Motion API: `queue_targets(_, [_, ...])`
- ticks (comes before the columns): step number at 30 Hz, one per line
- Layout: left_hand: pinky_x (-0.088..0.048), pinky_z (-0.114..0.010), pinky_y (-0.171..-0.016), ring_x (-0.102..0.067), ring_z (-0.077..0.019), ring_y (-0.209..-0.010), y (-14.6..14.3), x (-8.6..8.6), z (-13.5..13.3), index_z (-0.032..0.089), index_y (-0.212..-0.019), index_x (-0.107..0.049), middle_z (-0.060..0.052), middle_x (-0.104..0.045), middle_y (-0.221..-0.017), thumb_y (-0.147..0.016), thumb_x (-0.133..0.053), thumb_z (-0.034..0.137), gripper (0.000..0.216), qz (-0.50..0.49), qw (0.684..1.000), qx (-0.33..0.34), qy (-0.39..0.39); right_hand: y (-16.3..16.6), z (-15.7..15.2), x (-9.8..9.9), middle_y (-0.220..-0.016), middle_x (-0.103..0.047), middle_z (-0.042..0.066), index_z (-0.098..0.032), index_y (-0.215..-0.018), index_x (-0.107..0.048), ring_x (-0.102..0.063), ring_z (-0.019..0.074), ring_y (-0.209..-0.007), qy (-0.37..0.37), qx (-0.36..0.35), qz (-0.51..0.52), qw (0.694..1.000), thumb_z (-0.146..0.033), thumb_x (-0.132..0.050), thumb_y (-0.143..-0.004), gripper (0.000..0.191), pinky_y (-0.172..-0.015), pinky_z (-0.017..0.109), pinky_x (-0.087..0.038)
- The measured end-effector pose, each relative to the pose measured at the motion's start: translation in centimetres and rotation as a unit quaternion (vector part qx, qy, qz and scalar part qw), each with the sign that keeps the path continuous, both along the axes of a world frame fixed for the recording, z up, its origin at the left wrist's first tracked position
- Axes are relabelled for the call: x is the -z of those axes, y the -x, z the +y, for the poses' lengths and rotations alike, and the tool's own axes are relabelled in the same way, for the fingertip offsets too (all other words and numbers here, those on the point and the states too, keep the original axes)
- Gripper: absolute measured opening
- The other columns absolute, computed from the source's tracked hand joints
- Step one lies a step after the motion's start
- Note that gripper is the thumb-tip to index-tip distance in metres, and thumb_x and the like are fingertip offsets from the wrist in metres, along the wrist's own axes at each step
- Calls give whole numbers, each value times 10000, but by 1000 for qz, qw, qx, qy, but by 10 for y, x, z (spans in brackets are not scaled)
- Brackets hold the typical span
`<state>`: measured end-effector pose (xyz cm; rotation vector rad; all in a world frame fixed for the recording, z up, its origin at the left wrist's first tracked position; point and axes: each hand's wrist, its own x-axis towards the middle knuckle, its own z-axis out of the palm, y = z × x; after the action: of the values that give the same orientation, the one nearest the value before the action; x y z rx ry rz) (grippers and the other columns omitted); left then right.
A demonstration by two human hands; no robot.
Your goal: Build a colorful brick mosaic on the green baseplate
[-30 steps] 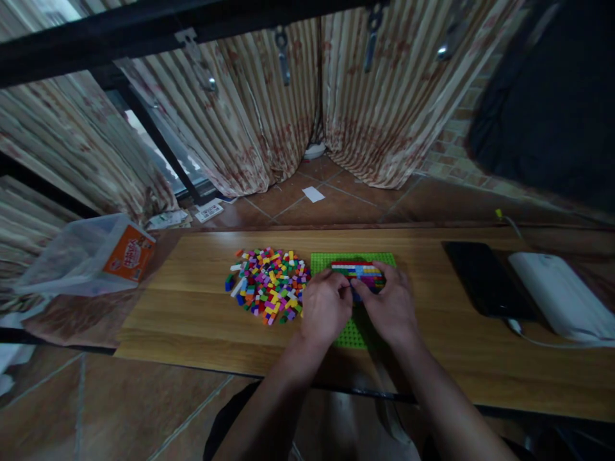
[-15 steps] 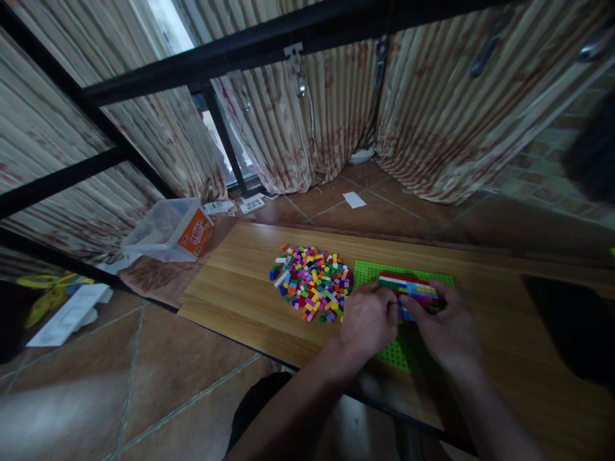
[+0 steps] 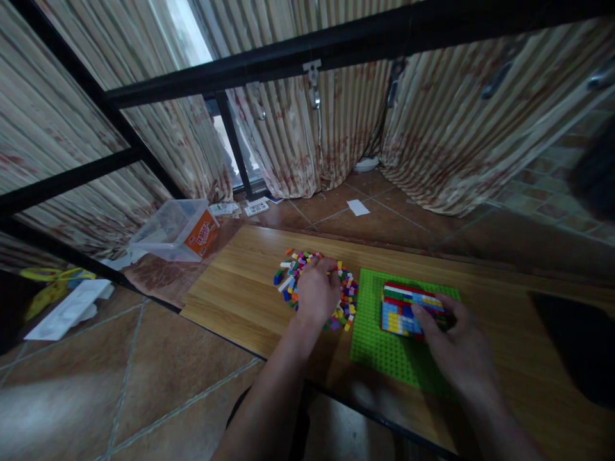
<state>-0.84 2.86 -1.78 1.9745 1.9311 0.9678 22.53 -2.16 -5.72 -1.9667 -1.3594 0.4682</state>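
A green studded baseplate (image 3: 384,349) lies on the wooden table (image 3: 240,298). On its far part sits a flat patch of joined bricks (image 3: 401,310) in red, white, blue and yellow rows. My right hand (image 3: 459,349) rests on the plate with its fingertips against the near right side of that patch. Left of the plate lies a heap of small loose bricks (image 3: 348,291) in many colours. My left hand (image 3: 314,291) lies over the heap, fingers curled down into the bricks; what they pinch is hidden.
A clear plastic box with an orange label (image 3: 177,228) lies tipped at the table's left end. A dark flat object (image 3: 576,346) sits at the right edge. Black metal bars (image 3: 298,61) cross overhead. Striped curtains and a tiled floor lie beyond.
My left hand has left the brick patch and moved left onto the loose heap. My right hand stays at the patch. The view has swung left.
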Motion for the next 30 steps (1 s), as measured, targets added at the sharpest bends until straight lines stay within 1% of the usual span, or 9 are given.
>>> queue_targets(2, [-441, -383, -1034, -595, -242, -1100, 16, -1, 10, 168, -1091, -693, -101, -695, -1099, -859, -504, 124, 302, 62, 998, -26, 14, -1, 0, -3, -1214, -626, 214, -112, -1253, -599, -591, 377, -1109, 12, 4, -3, 1000, -727, -484, -773, 788, -967, 524, -449])
queue_targets(4, [-407, -390, -1070, -563, -244, -1157, 28, 0, 18, 177, -1172, -670, -96, -668, -1192, -854, -493, 110, 370, 108, 994, -10, 34, -2, 0, -5, -1199, -629, 220, -99, -1238, -608, -596, 379, -1098, 12, 4, -6, 1000, -731, -472, -772, 796, -961, 522, -453])
queue_targets(6, [-384, -403, -1088, -515, -246, -1226, 32, 2, 23, 195, -1242, -634, -83, -618, -1300, -872, -484, 133, 404, 134, 990, 19, 43, -2, 0, -6, -1171, -637, 210, -109, -1222, -618, -609, 368, -1070, 15, 2, -8, 1000, -720, -476, -775, 770, -941, 514, -465])
queue_targets(9, [-372, -449, -1087, -453, -262, -1288, 26, 3, 26, 223, -1280, -607, -61, -561, -1385, -930, -438, 211, 389, 149, 987, 48, 44, -1, -1, -6, -1162, -635, 190, -137, -1218, -622, -621, 343, -1030, 15, 3, -12, 1000, -695, -479, -787, 719, -908, 497, -480])
queue_targets(13, [-352, -516, -1083, -414, -275, -1317, 5, 2, 28, 258, -1295, -591, -69, -523, -1424, -958, -416, 297, 382, 158, 984, 61, 46, 0, -1, -5, -1148, -631, 182, -138, -1207, -625, -610, 323, -1027, -1, 0, -26, 1000, -667, -479, -796, 686, -909, 476, -476])
queue_targets(16, [-334, -559, -1080, -414, -293, -1306, -9, 5, 31, 212, -1215, -637, -106, -535, -1402, -937, -448, 314, 351, 170, 983, 48, 52, 1, -2, -7, -1130, -629, 168, -140, -1201, -621, -606, 301, -1012, -13, -9, -30, 999, -639, -483, -807, 651, -914, 458, -472])
queue_targets(20, [-315, -594, -1068, -479, -314, -1220, -18, 10, 33, 157, -1037, -701, -148, -612, -1266, -912, -461, 291, 302, 175, 983, 1, 47, 0, -4, -9, -1143, -614, 162, -148, -1202, -617, -598, 294, -1018, -11, -17, -28, 999, -612, -501, -810, 618, -915, 450, -468])
queue_targets(25, [-342, -567, -1047, -520, -309, -1175, -12, 7, 31, 181, -999, -710, -122, -656, -1190, -841, -519, 217, 250, 155, 986, -10, 66, -2, -5, -11, -1136, -610, 151, -164, -1193, -623, -597, 283, -1011, -20, -20, -17, 999, -585, -523, -815, 575, -917, 446, -466])
queue_targets(30, [-365, -565, -1013, -525, -312, -1165, -3, 1, 29, 197, -902, -712, -112, -674, -1157, -862, -486, 203, 229, 161, 984, 7, 82, -2, -5, -13, -1147, -624, 161, -140, -1166, -643, -599, 280, -1034, -39, -27, -2, 999, -556, -539, -828, 546, -947, 448, -455])
